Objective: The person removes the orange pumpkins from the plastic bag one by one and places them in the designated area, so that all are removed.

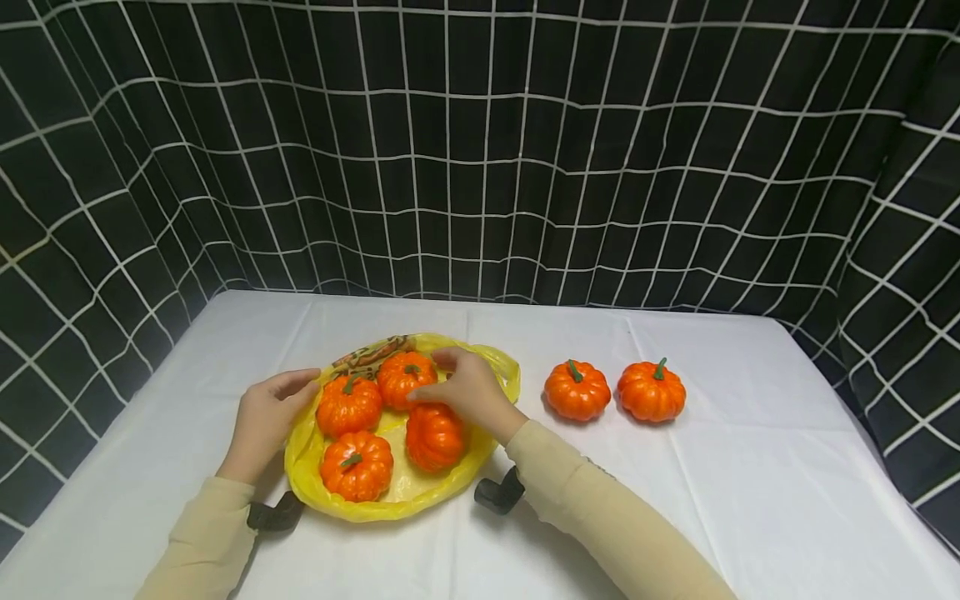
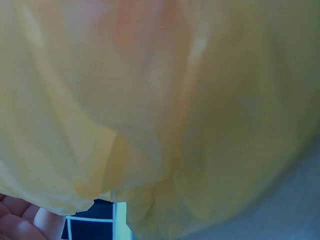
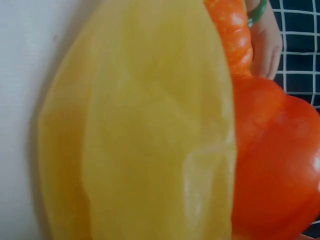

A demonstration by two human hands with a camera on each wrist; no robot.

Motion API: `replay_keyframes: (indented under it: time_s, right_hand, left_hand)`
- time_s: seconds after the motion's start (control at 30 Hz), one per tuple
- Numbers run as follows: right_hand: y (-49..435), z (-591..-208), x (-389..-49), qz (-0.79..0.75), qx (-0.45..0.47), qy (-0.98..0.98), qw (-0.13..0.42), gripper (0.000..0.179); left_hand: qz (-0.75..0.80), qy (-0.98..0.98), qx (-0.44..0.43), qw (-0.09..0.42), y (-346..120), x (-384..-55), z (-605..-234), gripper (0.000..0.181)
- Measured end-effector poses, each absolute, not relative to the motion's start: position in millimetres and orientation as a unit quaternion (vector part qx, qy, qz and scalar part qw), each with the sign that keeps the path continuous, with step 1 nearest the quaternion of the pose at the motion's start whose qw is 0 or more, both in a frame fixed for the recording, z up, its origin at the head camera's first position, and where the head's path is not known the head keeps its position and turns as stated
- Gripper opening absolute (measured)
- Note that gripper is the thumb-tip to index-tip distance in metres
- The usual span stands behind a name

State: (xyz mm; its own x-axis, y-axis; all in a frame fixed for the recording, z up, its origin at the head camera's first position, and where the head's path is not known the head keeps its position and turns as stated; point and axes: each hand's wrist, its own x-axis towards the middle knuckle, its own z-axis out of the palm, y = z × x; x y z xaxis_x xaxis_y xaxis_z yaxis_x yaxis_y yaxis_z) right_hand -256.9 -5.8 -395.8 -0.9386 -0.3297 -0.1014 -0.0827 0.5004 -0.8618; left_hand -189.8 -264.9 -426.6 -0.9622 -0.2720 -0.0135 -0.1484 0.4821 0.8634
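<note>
A yellow plastic bag [image 1: 397, 508] lies spread on the table with its mouth open upward. Inside it sit several small orange pumpkins, among them a front-left pumpkin [image 1: 357, 467] and a back pumpkin [image 1: 406, 377]. Another pumpkin [image 1: 435, 439], tipped with its stem out of sight, lies on the bag's right side. My left hand [image 1: 268, 421] holds the left rim, its fingertips curved at the plastic. Over the right side hovers my right hand [image 1: 472, 387], thumb and fingers spread, thumb just above the tipped pumpkin. That pumpkin [image 3: 275, 165] bulges past the bag's edge in the right wrist view.
Two more green-stemmed pumpkins, a nearer one [image 1: 577, 390] and a farther-right one [image 1: 651, 390], rest side by side right of the bag. A white cloth [image 1: 750, 483] covers the table. Black curtain [image 1: 480, 167] with white grid lines closes off the back and sides.
</note>
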Motion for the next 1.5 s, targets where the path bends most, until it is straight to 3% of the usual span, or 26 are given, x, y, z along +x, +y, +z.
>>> replay_keyframes:
  time_s: [0.83,1.03,1.5]
  right_hand:
    - [-26.4,-403.9,-266.0,-0.465,-0.098,0.87,0.134,0.074]
    - [-30.3,-400.7,-268.3,-0.469,-0.071,0.866,0.159,0.076]
    - [-38.7,-400.5,-270.5,-0.453,-0.064,0.875,0.159,0.063]
  left_hand:
    - [-0.49,-0.862,0.115,0.068,-266.0,-191.9,-427.7,0.039]
    - [-0.486,-0.863,0.114,0.069,-266.6,-192.7,-428.4,0.04]
    - [-0.488,-0.863,0.116,0.067,-266.7,-192.4,-426.2,0.039]
